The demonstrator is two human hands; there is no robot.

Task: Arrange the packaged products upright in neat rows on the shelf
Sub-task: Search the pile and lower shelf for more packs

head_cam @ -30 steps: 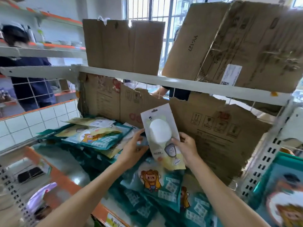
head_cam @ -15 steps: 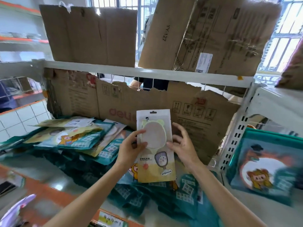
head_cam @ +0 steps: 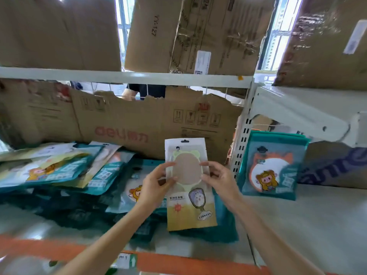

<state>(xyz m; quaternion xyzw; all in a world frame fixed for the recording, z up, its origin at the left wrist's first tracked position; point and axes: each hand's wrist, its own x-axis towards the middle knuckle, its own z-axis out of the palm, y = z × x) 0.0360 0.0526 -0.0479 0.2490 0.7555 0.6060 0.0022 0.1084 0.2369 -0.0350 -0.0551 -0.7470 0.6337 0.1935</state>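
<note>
left hand + right hand — each grip pinches yellow packet upright

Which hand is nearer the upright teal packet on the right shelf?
Right. The right hand grips the yellow-and-white packet beside the upright teal packet; the left hand holds its far edge.
</note>
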